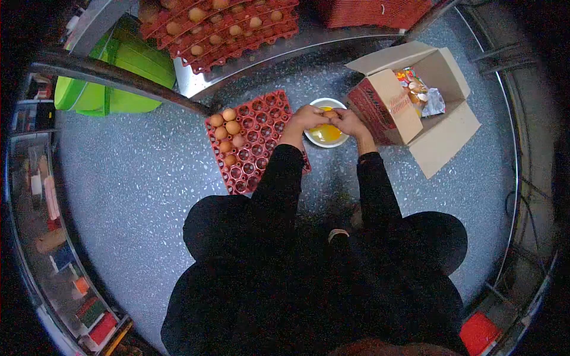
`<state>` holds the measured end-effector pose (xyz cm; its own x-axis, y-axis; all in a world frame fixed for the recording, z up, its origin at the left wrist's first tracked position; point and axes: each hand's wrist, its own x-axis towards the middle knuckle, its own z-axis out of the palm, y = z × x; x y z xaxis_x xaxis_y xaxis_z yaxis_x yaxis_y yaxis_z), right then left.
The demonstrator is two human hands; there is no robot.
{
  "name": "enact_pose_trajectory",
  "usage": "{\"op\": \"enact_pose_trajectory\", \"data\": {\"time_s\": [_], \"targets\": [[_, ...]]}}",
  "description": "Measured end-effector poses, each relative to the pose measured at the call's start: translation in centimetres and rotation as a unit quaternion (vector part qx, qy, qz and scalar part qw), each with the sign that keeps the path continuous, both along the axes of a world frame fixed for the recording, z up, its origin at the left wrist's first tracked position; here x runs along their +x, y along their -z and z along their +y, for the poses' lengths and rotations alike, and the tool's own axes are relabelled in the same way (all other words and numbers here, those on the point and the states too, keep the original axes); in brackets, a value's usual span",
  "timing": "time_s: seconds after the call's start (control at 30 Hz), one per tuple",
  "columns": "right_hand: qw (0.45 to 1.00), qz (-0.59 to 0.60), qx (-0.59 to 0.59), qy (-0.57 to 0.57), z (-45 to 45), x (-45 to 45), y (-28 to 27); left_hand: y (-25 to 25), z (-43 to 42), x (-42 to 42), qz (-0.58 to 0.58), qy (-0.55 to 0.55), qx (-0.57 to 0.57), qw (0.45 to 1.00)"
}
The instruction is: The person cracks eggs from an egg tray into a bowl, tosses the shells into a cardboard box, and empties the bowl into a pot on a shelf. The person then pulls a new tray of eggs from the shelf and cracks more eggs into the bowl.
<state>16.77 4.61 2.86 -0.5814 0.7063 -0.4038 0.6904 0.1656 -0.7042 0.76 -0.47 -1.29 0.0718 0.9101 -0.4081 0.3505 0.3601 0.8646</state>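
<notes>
Over a white bowl point(326, 144) on the floor, my left hand point(306, 119) and my right hand point(350, 122) meet with fingers closed round a brown egg point(330, 114). Yellow yolks and clear egg white point(326, 133) lie in the bowl beneath them. Whether the eggshell is cracked cannot be made out. Just left of the bowl is a red egg tray point(259, 142), with several brown eggs point(232, 127) in its left part and bare cups elsewhere. My left forearm covers part of the tray's right side.
An open cardboard box point(442, 142) with eggshells and wrappers stands right of the bowl. Stacked egg trays point(225, 29) rest on a metal shelf point(261, 54) at the top. A green bin point(127, 71) stands upper left. Shelves line both sides.
</notes>
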Motion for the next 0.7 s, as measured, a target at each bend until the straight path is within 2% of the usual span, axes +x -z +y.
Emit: {"op": "enact_pose_trajectory", "data": {"time_s": [0.07, 0.13, 0.2, 0.27, 0.37, 0.47, 0.57, 0.7], "targets": [[1.0, -0.01, 0.028, -0.007, 0.5, 0.1, 2.5, 0.1, -0.1, 0.1, 0.029, 0.009, 0.006, 1.0], [0.998, -0.021, 0.058, -0.015, 0.4, 0.0, 2.5, 1.5, 0.1, 0.0, 0.07, 0.004, 0.01, 0.998], [0.996, -0.02, 0.09, -0.009, 0.1, -0.1, 2.2, 2.2, 0.1, 0.0, 0.045, -0.01, -0.01, 0.999], [0.996, -0.011, 0.081, -0.024, 0.1, -0.3, 1.5, 2.2, 0.0, 0.0, 0.019, -0.022, -0.031, 0.999], [0.997, -0.004, 0.075, -0.033, 0.0, -0.3, 1.6, -0.2, -0.5, 0.0, 0.046, -0.018, -0.035, 0.998], [0.998, 0.005, 0.05, -0.027, -0.3, -0.4, 0.3, 0.7, -0.3, 0.0, 0.05, 0.001, -0.021, 0.998], [0.999, 0.008, 0.026, -0.021, -0.8, -0.7, -1.2, 1.7, -0.3, 0.1, 0.037, -0.03, -0.027, 0.999], [0.998, -0.006, 0.061, -0.027, -0.3, -0.6, 1.0, 1.9, -0.2, 0.0, 0.047, -0.028, -0.021, 0.998]]}}
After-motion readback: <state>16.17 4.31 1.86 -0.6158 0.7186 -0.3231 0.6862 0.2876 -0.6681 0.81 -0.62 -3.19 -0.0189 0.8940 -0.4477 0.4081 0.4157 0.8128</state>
